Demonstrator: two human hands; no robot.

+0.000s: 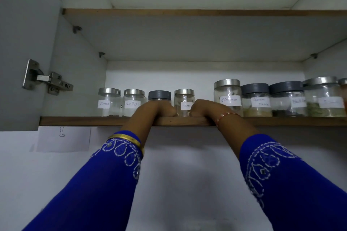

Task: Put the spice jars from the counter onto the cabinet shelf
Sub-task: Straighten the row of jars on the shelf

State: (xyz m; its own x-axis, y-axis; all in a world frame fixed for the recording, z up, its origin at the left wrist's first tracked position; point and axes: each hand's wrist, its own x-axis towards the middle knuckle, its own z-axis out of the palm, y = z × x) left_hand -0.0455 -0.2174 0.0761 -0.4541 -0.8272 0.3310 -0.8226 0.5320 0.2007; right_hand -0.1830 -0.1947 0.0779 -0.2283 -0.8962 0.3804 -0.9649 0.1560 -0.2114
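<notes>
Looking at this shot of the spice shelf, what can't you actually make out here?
- Head view: the fingers of the left hand and right hand are hidden behind the hands' backs, so any grip is unclear.
- The grey-lidded jar has its body and label covered by the left hand.
- The small steel-lidded jar has its label partly covered by the right hand.
- The far-right jar is cut off by the frame edge.
- The label on the jar beside it is too blurred to read.

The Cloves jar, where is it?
In the head view, the Cloves jar stands at the left end of the row on the lower shelf, right beside the Black Pepper jar.
</notes>
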